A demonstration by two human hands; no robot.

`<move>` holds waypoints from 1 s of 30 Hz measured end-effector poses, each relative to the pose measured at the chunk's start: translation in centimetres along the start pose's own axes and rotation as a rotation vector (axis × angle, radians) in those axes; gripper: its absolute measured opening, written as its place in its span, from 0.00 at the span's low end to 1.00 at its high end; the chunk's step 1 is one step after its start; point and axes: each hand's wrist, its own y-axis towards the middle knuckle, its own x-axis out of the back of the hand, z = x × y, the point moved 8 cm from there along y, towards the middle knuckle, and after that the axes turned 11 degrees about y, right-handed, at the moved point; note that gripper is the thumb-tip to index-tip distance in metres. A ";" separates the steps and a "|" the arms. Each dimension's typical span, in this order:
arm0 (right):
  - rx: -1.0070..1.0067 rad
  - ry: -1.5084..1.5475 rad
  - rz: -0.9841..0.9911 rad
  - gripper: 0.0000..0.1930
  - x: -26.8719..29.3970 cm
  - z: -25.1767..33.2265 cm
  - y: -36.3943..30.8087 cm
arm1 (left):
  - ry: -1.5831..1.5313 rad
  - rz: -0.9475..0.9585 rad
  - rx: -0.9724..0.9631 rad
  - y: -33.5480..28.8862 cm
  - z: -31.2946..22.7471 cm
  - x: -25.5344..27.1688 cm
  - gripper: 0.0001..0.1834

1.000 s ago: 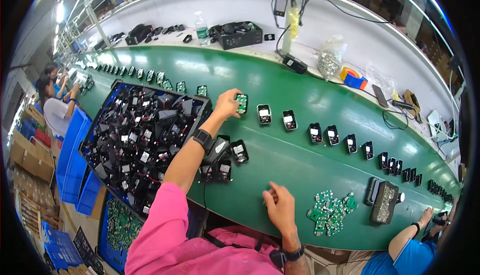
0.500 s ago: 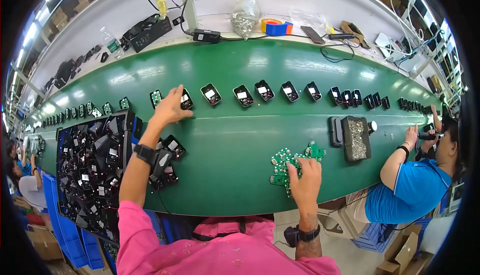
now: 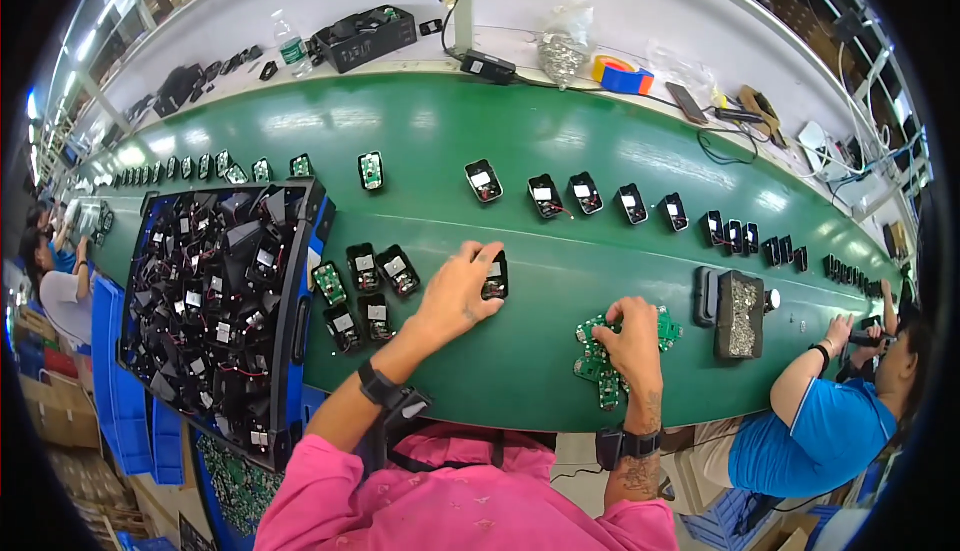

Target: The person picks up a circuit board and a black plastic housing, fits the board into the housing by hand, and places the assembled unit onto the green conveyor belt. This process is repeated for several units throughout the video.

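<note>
My left hand [image 3: 462,294] is closed on a small black plastic housing [image 3: 495,276], held low over the green table in front of me. A white rectangular part shows inside the housing. To the right, my right hand [image 3: 632,346] reaches down into a loose pile of green circuit boards [image 3: 597,363]. Its fingers are bent and pinched at a board, though the fingertips are partly hidden. Left of my left wrist lies a group of black housings [image 3: 398,271], one with a green board [image 3: 328,283] in it.
A big black tray [image 3: 300,331] heaped with black housings stands at the left. A long row of housings [image 3: 483,181] crosses the table. A dark box of small metal parts [image 3: 740,316] sits at right, near a co-worker in a blue shirt [image 3: 825,401].
My left hand has taken a housing out of the row and brought it nearer me and rightward. My right hand stays at the circuit boards, its fingers more bent. The view has shifted left.
</note>
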 end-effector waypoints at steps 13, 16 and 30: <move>-0.115 0.070 -0.002 0.19 -0.4 -0.8 -0.3 | -0.818 -0.023 0.093 -6.7 -1.2 -3.4 0.47; 0.098 0.033 0.026 0.19 -0.6 1.8 -0.6 | -0.918 0.102 0.074 -7.9 -2.9 -4.5 0.45; -0.411 1.271 0.208 0.09 -4.7 7.0 -4.3 | -0.632 -0.014 0.105 -9.5 -3.6 -1.3 0.44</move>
